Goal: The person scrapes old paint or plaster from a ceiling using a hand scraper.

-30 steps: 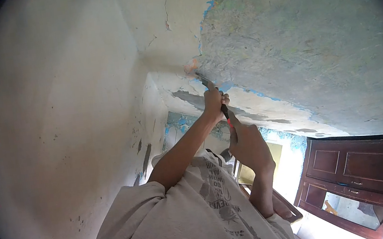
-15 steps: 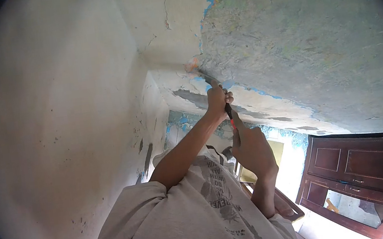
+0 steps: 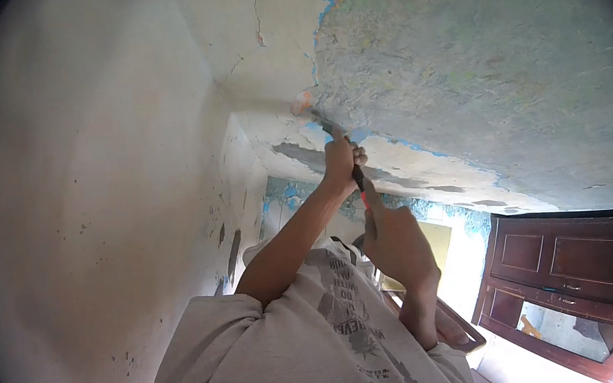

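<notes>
My left hand [image 3: 341, 162] is closed round the upper part of a scraper [image 3: 358, 177] with a black and red handle. Lower down, my right hand [image 3: 398, 237] wraps the handle's end, its index finger stretched along the grip. The grey blade rests against, or very near, the peeling surface [image 3: 413, 61] in front of me, by a small orange patch [image 3: 302, 103]. Rough grey-green plaster lies on the right of the blade, cream paint on the left, with blue flakes along the border. My fingers partly hide the handle.
A stained cream wall [image 3: 89, 189] rises at the left and meets the peeling surface in a corner. A dark wooden cabinet [image 3: 564, 266] with a glass or mirrored panel stands at lower right. Bright light comes from an opening [image 3: 462, 252] beside it.
The scraper blade has shifted slightly and sits at a steeper angle. Both hands keep their grip, and the whole view has moved a little.
</notes>
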A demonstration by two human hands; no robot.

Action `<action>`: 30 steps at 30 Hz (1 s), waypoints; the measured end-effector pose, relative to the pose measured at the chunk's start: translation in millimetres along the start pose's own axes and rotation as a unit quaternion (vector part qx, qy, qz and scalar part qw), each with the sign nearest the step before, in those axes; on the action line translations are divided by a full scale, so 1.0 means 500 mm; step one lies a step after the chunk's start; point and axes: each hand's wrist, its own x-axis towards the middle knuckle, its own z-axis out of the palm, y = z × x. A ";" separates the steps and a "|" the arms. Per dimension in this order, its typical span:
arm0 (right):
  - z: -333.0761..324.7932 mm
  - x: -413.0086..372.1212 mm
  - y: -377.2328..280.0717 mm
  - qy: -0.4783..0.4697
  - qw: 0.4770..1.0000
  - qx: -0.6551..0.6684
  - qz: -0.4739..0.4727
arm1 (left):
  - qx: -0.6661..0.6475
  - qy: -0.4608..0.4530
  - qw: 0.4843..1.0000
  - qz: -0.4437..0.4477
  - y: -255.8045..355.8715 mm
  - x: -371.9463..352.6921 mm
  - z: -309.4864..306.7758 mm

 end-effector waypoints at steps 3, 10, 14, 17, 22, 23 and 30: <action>-0.015 0.006 -0.005 -0.013 1.000 0.020 0.006 | 0.031 -0.005 0.999 0.022 -0.010 0.039 -0.031; 0.002 0.013 0.014 -0.015 0.999 0.044 -0.009 | 0.029 0.024 0.999 0.015 -0.017 0.042 -0.030; 0.046 0.041 0.044 0.012 1.000 0.012 -0.023 | 0.048 0.025 0.998 0.016 -0.018 0.082 -0.072; 0.006 0.012 0.005 -0.025 0.999 0.026 0.014 | 0.053 0.005 0.999 0.003 -0.011 0.045 -0.043; 0.059 0.035 0.042 0.006 1.000 0.014 -0.016 | 0.058 0.045 0.997 0.018 -0.017 0.071 -0.065; 0.070 0.042 0.050 0.016 0.999 0.016 -0.029 | 0.064 0.043 0.997 0.019 -0.014 0.065 -0.062; 0.047 0.043 0.038 0.011 0.996 0.072 -0.047 | 0.105 0.039 0.994 0.018 -0.021 0.064 -0.063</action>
